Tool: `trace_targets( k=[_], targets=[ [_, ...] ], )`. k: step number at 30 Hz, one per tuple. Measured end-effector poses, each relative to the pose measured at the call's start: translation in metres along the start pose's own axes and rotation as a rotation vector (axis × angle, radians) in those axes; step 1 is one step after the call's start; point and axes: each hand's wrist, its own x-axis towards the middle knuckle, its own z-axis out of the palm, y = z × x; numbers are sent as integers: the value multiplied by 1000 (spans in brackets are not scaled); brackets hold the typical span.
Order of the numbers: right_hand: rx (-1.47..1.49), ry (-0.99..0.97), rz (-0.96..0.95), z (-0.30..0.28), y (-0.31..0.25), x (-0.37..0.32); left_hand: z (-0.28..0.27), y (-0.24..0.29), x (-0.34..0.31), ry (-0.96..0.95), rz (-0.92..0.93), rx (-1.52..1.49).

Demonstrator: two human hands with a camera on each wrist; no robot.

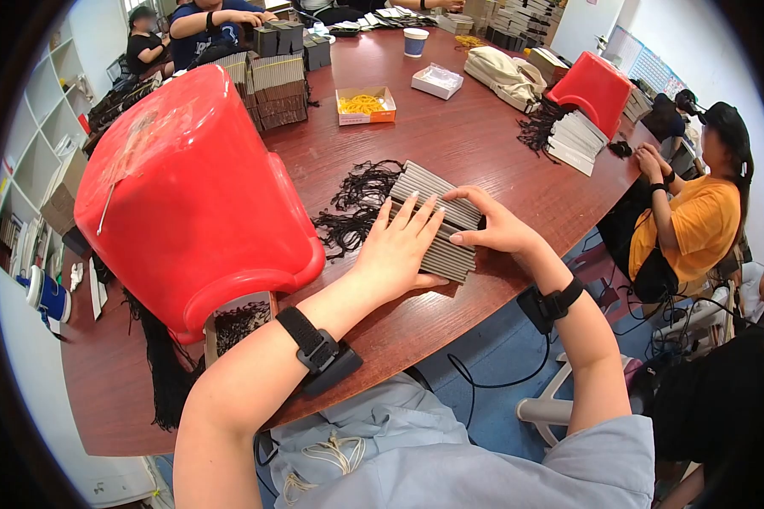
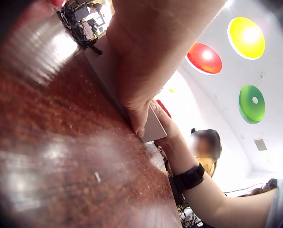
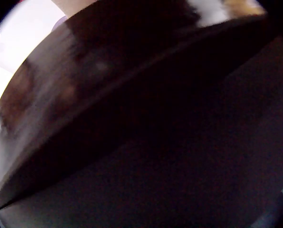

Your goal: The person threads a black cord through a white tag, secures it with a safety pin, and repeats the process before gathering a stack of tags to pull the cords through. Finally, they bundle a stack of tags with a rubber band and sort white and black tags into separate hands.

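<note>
A row of thin grey strips (image 1: 433, 216) lies on the table, black strings (image 1: 356, 204) spreading from its left end. Across its top rests my left hand (image 1: 395, 246), fingers spread and nearly straight, thumb by the near edge. My right hand (image 1: 505, 229) grips the strips at their right end between thumb and curved fingers. In the left wrist view, the left hand (image 2: 136, 95) is against the pale side of the strips (image 2: 153, 127), with the right hand (image 2: 167, 130) beyond. The right wrist view is mostly dark and shows neither hand's fingers.
A red plastic stool (image 1: 187, 195) lies on its side at the left. Farther back are an orange box of yellow bands (image 1: 365, 106), a white box (image 1: 437, 81), a paper cup (image 1: 414, 42) and a cloth bag (image 1: 505, 78). A person in orange (image 1: 692, 216) sits at the right.
</note>
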Motion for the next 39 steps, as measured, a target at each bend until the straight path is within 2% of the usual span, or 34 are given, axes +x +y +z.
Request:
trace_targets(
  k=[14,16,22,39],
  targets=[
    [122,-6,29,-3,3,-1,1,0,-1,28,4,-22],
    [30,1,-41,-2,5,-1,1,0,-1,30,5,-25],
    [-77,1,-63,0,1,-2,0,0,-1,22,2,-22],
    [-13,9,-71,1,5,-1,0,1,-2,52,11,-22]
  ],
)
